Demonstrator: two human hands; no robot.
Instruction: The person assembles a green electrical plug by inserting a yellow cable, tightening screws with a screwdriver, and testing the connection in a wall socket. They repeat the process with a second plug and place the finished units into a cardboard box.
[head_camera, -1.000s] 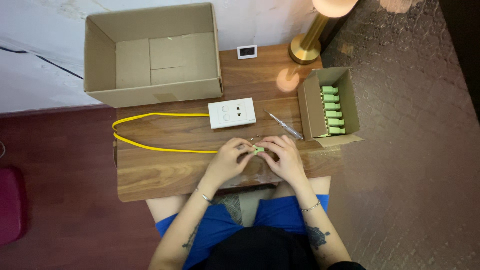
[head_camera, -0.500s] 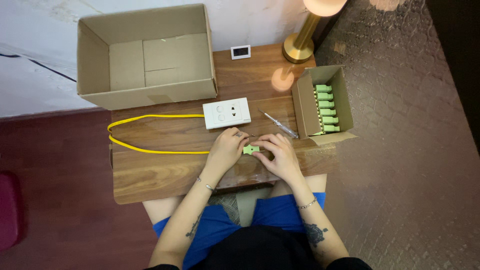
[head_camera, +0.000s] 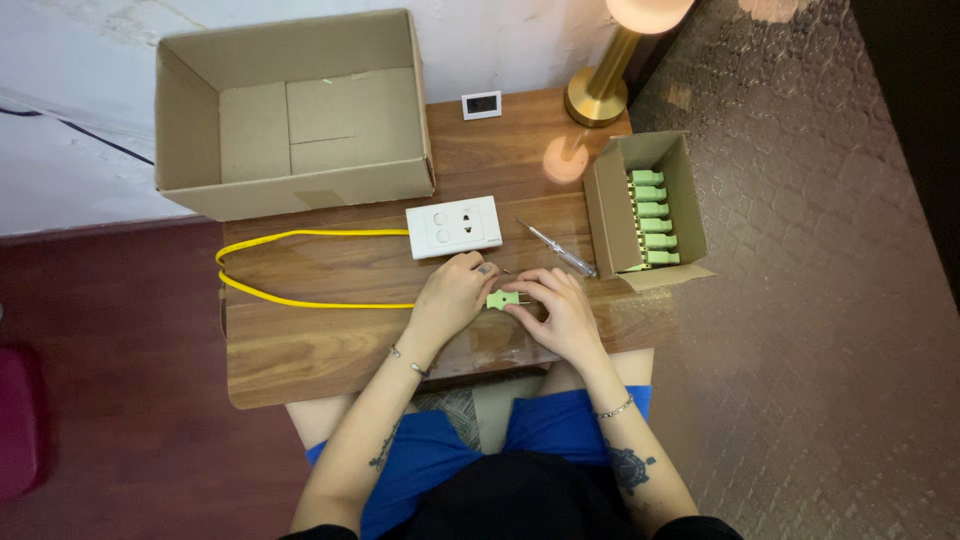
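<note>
1. Green plug (head_camera: 497, 299): pinched between my left hand (head_camera: 455, 293) and right hand (head_camera: 560, 312), both closed on it, just above the wooden table (head_camera: 300, 345).
2. Yellow cable (head_camera: 300, 300): runs off left from my left hand; whether it already enters the plug I cannot tell.
3. White socket plate (head_camera: 453, 227): just beyond my left fingers.
4. Screwdriver (head_camera: 556, 250): just beyond my right hand.
5. Small carton (head_camera: 610, 200) of green plugs: further right.
6. Handling note: best done, I judge, with the plug braced low and steady.

head cam | looks straight down | over wooden table (head_camera: 330, 350) | mid-distance | single view
</note>
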